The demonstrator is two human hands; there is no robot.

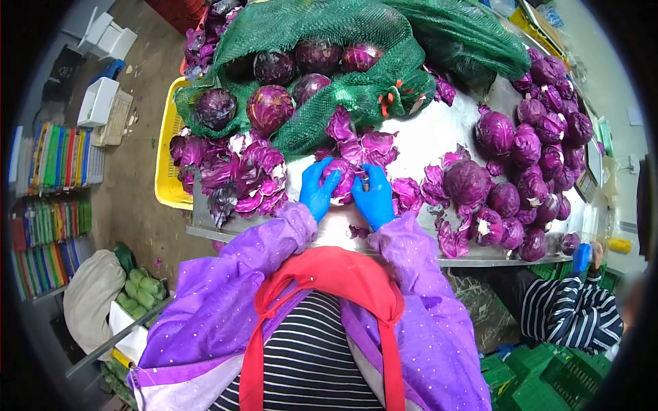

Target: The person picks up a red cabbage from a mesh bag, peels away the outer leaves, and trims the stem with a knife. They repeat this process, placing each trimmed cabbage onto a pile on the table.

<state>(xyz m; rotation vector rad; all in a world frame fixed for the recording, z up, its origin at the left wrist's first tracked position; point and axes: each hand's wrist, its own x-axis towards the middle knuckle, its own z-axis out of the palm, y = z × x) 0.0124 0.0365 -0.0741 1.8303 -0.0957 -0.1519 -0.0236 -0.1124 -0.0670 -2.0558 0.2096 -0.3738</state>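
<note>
In the head view, a red cabbage (pixel 340 180) is between my blue-gloved hands, above the near part of the metal table (pixel 301 236). My left hand (pixel 316 192) grips its left side, thumb across the front. My right hand (pixel 375 198) is closed at the cabbage's right side. A small brownish piece (pixel 365 180) shows between its fingers, too small to identify. Loose purple outer leaves (pixel 360 147) lie just beyond the cabbage. A green mesh sack (pixel 329 130) holding several whole cabbages (pixel 271 108) spreads across the far side of the table.
Several red cabbages (pixel 524 147) are piled on the right. A heap of leaves (pixel 240 171) lies left, beside a yellow crate (pixel 168 154). Another person (pixel 569 305) in striped sleeves is at lower right near green crates (pixel 534 377). Colourful crates (pixel 58 161) stand far left.
</note>
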